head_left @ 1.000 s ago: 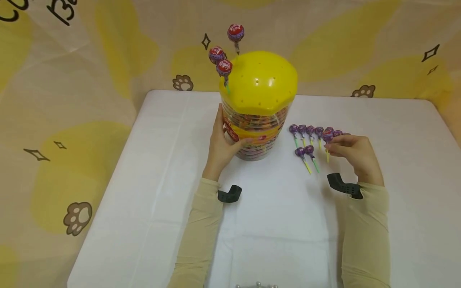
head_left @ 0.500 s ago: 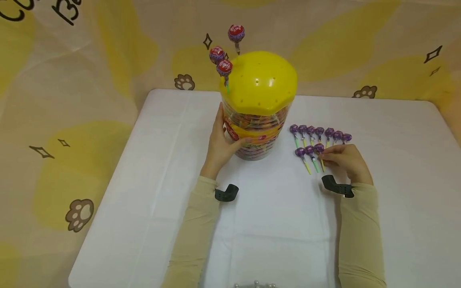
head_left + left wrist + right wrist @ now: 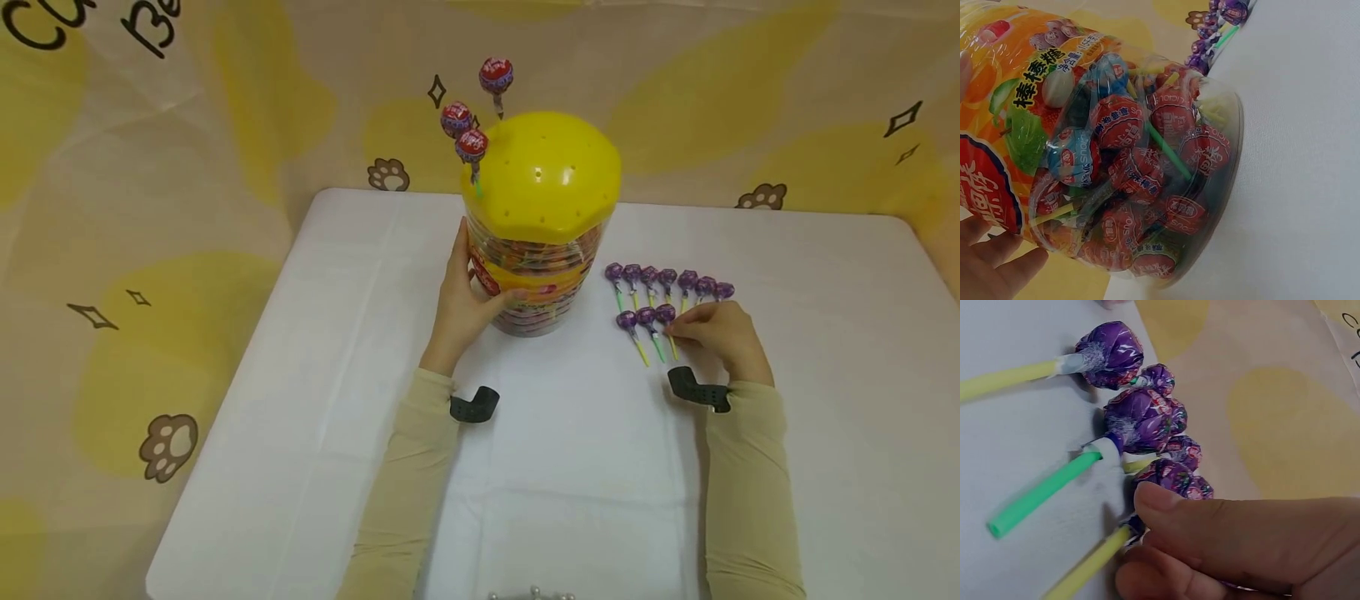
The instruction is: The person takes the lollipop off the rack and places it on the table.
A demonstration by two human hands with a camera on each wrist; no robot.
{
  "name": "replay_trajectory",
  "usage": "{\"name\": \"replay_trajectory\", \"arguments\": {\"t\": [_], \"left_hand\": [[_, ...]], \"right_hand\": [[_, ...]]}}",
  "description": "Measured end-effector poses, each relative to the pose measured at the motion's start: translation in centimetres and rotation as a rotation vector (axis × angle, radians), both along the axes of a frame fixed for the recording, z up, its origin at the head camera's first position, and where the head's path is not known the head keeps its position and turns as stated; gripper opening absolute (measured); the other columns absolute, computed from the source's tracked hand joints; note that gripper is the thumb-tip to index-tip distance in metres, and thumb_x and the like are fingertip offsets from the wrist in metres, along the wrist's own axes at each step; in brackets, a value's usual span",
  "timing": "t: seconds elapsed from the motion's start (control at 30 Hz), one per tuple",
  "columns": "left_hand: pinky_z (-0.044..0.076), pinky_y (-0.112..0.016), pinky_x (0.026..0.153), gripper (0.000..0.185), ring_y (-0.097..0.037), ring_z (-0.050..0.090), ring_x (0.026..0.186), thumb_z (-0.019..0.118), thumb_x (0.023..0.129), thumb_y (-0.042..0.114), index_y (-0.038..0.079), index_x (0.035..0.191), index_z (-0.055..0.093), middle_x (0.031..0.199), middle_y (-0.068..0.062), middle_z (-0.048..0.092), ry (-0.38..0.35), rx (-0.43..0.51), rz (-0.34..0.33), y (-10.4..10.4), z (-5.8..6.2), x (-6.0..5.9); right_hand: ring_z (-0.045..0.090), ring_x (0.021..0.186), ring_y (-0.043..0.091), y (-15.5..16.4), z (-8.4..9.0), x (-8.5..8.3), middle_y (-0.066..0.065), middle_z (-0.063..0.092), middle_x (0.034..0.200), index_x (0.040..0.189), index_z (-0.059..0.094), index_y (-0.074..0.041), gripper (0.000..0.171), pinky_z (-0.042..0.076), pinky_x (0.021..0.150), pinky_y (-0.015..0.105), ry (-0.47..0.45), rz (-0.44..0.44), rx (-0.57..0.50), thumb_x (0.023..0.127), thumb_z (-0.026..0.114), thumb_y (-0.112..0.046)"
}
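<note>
A tall clear jar of lollipops (image 3: 558, 279) with a yellow lid (image 3: 551, 179) stands on the table. My left hand (image 3: 457, 315) grips its left side, thumb across the front label; wrapped lollipops show through its wall (image 3: 1125, 169). Three red-and-purple lollipops (image 3: 472, 147) stand upright in the lid's left edge. My right hand (image 3: 723, 333) pinches a purple lollipop (image 3: 665, 313) with a yellow stick (image 3: 1088, 567), just below its head. That lollipop is at the right end of a front row, beside a green-stick lollipop (image 3: 1138, 420) and a yellow-stick one (image 3: 1110, 355).
Behind the front row lies a back row of several purple lollipops (image 3: 668, 277), right of the jar. The white table (image 3: 570, 450) meets a yellow patterned cloth backdrop (image 3: 697, 108) behind and at the left.
My right hand has brought its lollipop down and left, from in front of the back row to the right end of the front row. The left hand stays on the jar.
</note>
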State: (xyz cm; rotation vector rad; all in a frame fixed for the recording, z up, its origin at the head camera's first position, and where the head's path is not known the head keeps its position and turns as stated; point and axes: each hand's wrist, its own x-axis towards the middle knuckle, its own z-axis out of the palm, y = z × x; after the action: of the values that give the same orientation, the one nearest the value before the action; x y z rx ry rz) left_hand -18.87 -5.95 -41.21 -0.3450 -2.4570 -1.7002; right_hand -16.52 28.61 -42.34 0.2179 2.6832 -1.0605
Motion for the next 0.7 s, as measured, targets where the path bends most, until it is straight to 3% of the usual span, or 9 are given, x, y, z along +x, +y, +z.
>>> {"name": "replay_trajectory", "arguments": {"t": [0.1,0.2,0.33,0.47,0.57,0.7], "left_hand": [[0.029,-0.043,0.111,0.107,-0.02,0.021,0.14,0.078,0.078,0.027,0.018,0.153,0.003,0.156,-0.004,0.015,0.002,0.002,0.0,0.0,-0.1,-0.1],[0.029,-0.043,0.111,0.107,-0.02,0.021,0.14,0.079,0.078,0.027,0.017,0.153,0.003,0.156,-0.004,0.016,0.002,0.004,0.0,0.0,-0.1,-0.1],[0.029,-0.043,0.111,0.108,-0.02,0.022,0.14,0.079,0.077,0.025,0.017,0.153,0.003,0.156,-0.005,0.016,-0.002,0.005,0.005,-0.1,-0.1,0.0],[0.029,-0.042,0.111,0.108,-0.02,0.022,0.14,0.079,0.077,0.025,0.017,0.153,0.004,0.156,-0.005,0.017,-0.009,0.004,0.011,0.0,-0.1,0.0],[0.029,-0.042,0.111,0.107,-0.02,0.022,0.14,0.079,0.078,0.026,0.017,0.153,0.003,0.156,-0.005,0.017,-0.01,0.006,0.01,0.1,-0.1,0.0],[0.029,-0.042,0.111,0.107,-0.02,0.022,0.14,0.079,0.078,0.025,0.016,0.153,0.003,0.156,-0.005,0.017,-0.007,0.006,0.008,0.1,0.0,0.0]], "right_hand": [[0.052,0.097,0.035,-0.1,0.8,0.2,0.023,0.065,0.102,0.103,0.067,0.009,0.04,0.043,0.08,0.046,0.031,0.0,0.03,0.084,0.07,-0.026],[0.057,0.094,0.036,-0.3,1.8,0.5,0.026,0.065,0.102,0.109,0.064,0.009,0.039,0.045,0.079,0.05,0.071,-0.033,0.028,0.087,0.067,-0.023],[0.062,0.074,0.015,-0.8,3.2,0.4,0.019,0.069,0.095,0.111,0.063,0.008,0.037,0.046,0.072,0.038,0.169,-0.08,0.012,0.088,0.065,-0.022],[0.056,0.07,-0.003,-1.9,4.8,-0.1,-0.008,0.068,0.083,0.11,0.065,0.005,0.032,0.045,0.068,0.022,0.294,-0.104,-0.05,0.089,0.065,-0.019],[0.058,0.075,-0.003,-2.9,5.9,-0.7,-0.023,0.062,0.077,0.11,0.066,0.004,0.029,0.047,0.069,0.013,0.367,-0.125,-0.145,0.089,0.066,-0.017],[0.063,0.078,0.008,-4.4,7.4,-1.6,-0.015,0.065,0.08,0.109,0.067,0.003,0.028,0.051,0.071,0.012,0.444,-0.166,-0.316,0.088,0.068,-0.016]]}}
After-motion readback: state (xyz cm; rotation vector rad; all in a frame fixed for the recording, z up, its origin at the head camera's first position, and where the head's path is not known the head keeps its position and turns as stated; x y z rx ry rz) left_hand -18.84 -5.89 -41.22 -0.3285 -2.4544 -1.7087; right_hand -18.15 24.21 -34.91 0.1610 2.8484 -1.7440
